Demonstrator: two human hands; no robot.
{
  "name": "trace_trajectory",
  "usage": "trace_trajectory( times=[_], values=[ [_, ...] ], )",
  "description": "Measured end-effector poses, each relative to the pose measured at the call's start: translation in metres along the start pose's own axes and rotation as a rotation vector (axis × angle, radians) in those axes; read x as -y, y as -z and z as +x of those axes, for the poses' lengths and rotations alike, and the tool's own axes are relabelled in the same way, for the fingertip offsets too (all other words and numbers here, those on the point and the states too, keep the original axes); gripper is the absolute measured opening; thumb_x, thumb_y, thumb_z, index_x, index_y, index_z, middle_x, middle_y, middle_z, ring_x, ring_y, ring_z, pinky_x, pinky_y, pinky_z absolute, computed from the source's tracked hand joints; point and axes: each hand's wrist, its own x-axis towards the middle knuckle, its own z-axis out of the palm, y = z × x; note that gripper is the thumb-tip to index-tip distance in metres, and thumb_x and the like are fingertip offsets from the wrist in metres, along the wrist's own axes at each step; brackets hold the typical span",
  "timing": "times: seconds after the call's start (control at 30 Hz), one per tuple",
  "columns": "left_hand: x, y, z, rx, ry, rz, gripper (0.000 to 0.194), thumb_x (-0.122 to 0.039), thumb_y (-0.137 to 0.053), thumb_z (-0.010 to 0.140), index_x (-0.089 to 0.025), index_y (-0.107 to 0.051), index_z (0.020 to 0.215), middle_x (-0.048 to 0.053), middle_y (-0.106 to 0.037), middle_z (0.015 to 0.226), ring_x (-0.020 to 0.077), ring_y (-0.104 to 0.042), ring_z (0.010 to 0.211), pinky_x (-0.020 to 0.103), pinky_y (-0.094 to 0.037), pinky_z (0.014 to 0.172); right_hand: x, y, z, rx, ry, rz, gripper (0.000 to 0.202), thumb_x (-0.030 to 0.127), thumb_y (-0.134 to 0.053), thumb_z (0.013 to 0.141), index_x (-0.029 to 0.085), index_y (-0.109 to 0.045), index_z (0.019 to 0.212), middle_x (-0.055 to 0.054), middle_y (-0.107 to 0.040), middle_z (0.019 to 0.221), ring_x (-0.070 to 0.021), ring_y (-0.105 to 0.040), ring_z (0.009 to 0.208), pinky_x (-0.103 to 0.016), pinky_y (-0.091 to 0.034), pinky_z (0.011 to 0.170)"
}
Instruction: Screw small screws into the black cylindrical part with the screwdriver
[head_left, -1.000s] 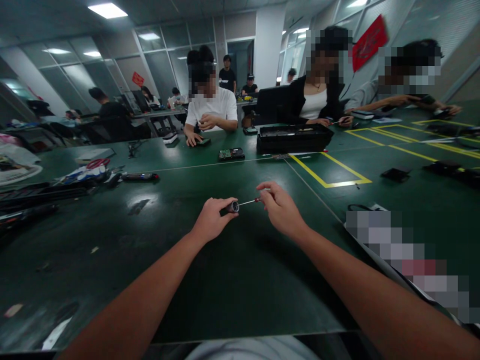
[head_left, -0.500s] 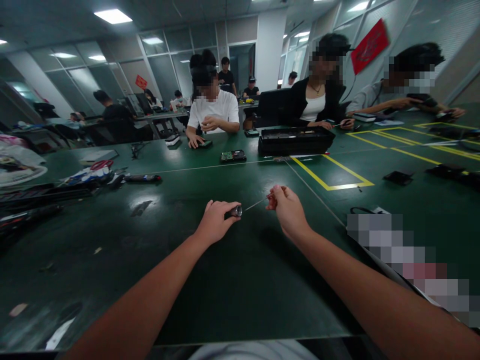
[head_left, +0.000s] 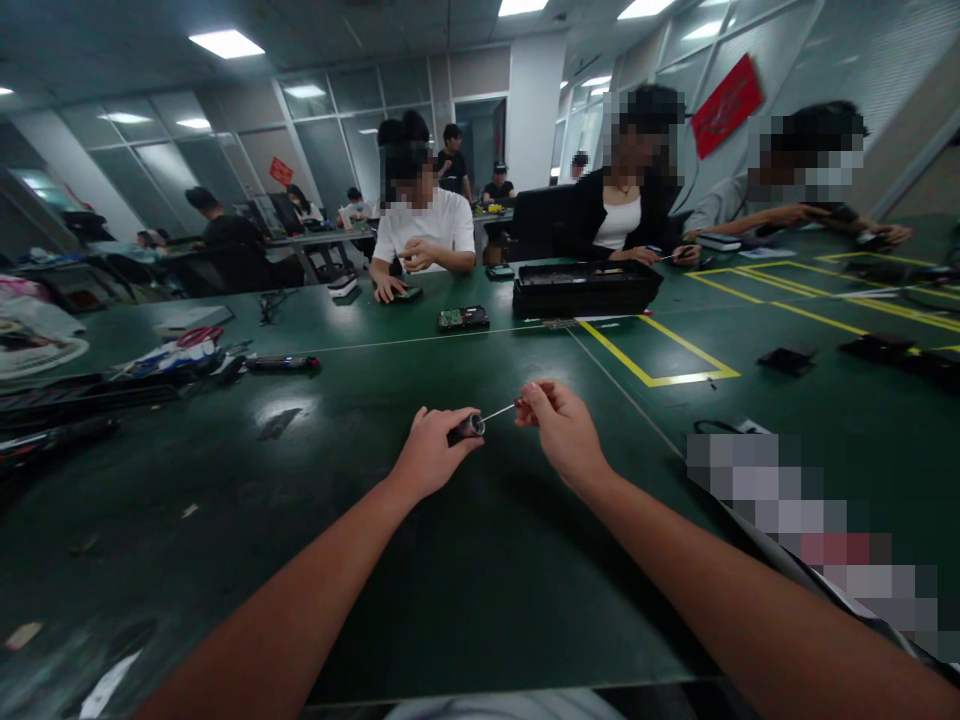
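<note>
In the head view, a dark cylinder is pinched by the left hand above the desk, inward of its near edge. A thin rod is pinched at its red end by the right hand, its tip at the cylinder's open mouth; insertion cannot be confirmed.

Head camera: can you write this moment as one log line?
left hand: holds dark cylinder | right hand: pinches thin rod | rod tip: near cylinder's open end, contact unclear
</note>
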Motion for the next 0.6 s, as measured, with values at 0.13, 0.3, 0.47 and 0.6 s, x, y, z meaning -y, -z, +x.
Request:
trace_trajectory(
  times=[0.13,0.3,0.47,0.6],
  values=[
    [0.0,0.001,-0.001,-0.018,0.016,0.004,0.037,-0.034,-0.068,0.09,-0.03,-0.064,0.128,0.001,-0.071,0.11,0.0235,-0.061,0.105,0.057,-0.023,0.116,0.009,0.002,0.0,0.021,0.002,-0.129,0.036,0.054,-0.062,0.089,0.019,-0.065,0.08,0.0,-0.063,0.061,-0.0166,-0.06,0.057,-0.032,-0.046,0.06],
    [0.0,0.004,-0.002,-0.027,0.014,-0.004,0.038,-0.032,-0.067,0.091,-0.03,-0.063,0.129,0.002,-0.071,0.108,0.024,-0.06,0.105,0.059,-0.024,0.116,0.011,0.006,0.0,0.093,0.05,-0.108,0.024,0.044,-0.061,0.088,0.021,-0.065,0.089,-0.001,-0.067,0.071,-0.0183,-0.063,0.066,-0.033,-0.048,0.064],
    [0.002,0.003,-0.002,-0.029,0.017,0.004,0.038,-0.031,-0.067,0.091,-0.029,-0.064,0.129,0.003,-0.07,0.11,0.024,-0.06,0.107,0.061,-0.022,0.117,0.013,0.006,-0.005,0.145,0.094,-0.281,0.027,0.047,-0.053,0.094,0.024,-0.065,0.089,0.001,-0.062,0.066,-0.0183,-0.059,0.061,-0.031,-0.042,0.059],
    [0.001,0.002,-0.002,-0.013,0.029,0.02,0.038,-0.03,-0.068,0.09,-0.03,-0.064,0.128,0.002,-0.07,0.108,0.0234,-0.061,0.106,0.061,-0.022,0.117,0.012,0.004,-0.005,0.055,0.107,-0.318,0.025,0.043,-0.05,0.096,0.024,-0.066,0.094,-0.001,-0.064,0.073,-0.0194,-0.058,0.064,-0.032,-0.042,0.062]
  ],
)
